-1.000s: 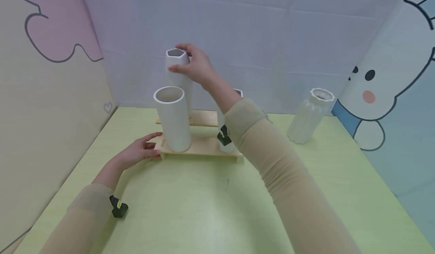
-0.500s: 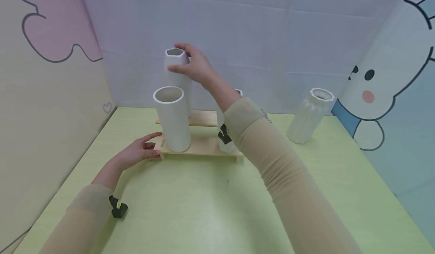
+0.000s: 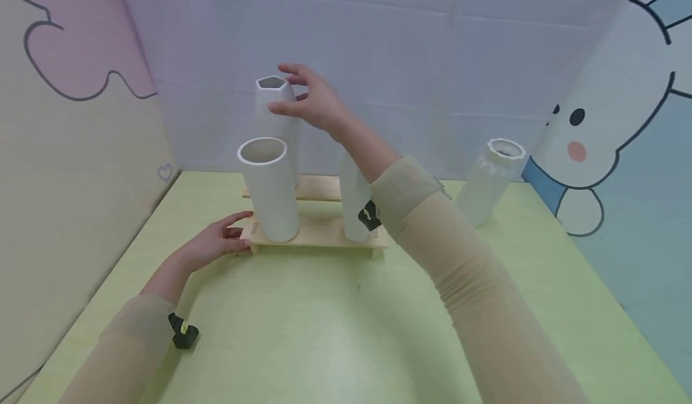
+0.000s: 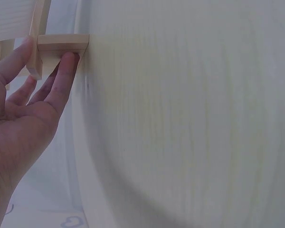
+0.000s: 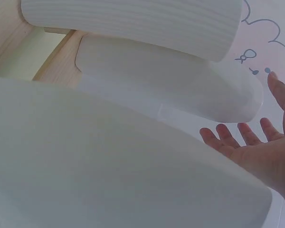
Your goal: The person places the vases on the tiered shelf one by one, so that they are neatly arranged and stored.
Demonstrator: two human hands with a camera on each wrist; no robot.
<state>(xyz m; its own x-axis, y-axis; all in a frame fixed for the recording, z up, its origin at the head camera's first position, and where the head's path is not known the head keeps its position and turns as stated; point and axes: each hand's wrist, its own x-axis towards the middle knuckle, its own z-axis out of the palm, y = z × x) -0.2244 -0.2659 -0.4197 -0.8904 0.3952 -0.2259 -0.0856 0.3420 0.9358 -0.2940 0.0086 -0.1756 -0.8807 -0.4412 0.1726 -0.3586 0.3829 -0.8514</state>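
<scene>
At the left end of a two-step wooden stand (image 3: 320, 233), my left hand (image 3: 208, 248) holds the board's edge, thumb and fingers at its corners. The left wrist view shows that hand's fingertips against the wood (image 4: 61, 42). A white faceted vase (image 3: 274, 113) with an angular mouth stands upright on the rear step. Beside its upper right side is my right hand (image 3: 319, 105), fingers spread; the right wrist view shows them apart from it. On the front step stand a ribbed white cylinder vase (image 3: 273, 197) and another white vase (image 3: 354, 203), partly hidden by my right arm.
A fluted white vase (image 3: 486, 188) stands on the table at the right, partly covered by my sleeve. A pale wall sheet (image 3: 405, 62) rises close behind the stand. Printed side walls border the light green table (image 3: 303, 332).
My right hand has loosened from the faceted vase, its fingers now slightly off to the right. The left hand stays at the stand's end. The whole view has shifted slightly.
</scene>
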